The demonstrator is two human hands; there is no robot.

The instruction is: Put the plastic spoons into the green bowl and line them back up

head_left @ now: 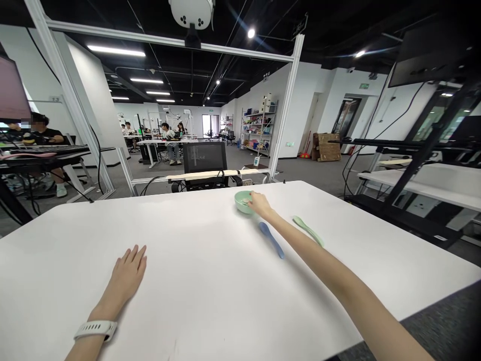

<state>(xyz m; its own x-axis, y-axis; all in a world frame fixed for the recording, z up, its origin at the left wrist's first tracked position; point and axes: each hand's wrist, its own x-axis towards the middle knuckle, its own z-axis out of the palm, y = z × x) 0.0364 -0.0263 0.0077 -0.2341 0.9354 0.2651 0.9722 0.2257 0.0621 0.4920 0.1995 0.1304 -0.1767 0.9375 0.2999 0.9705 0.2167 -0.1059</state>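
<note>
We find the right hand [260, 204] with fingers curled at the right rim of the green bowl [242, 208], near the table's far edge; we cannot tell what it grips. We note the left hand [128, 273] flat and unladen on the white table [188, 296]. A blue spoon [272, 241] and a light-green spoon [308, 231] flank the right forearm.

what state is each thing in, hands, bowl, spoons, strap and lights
Green bowl, upright, something pale inside
Blue spoon, lying on the white table
Green spoon, lying down
Left hand, open, palm down
Right hand, at the bowl's rim, grip unclear
Wrist strap, fastened
Ceiling lights, lit
</note>
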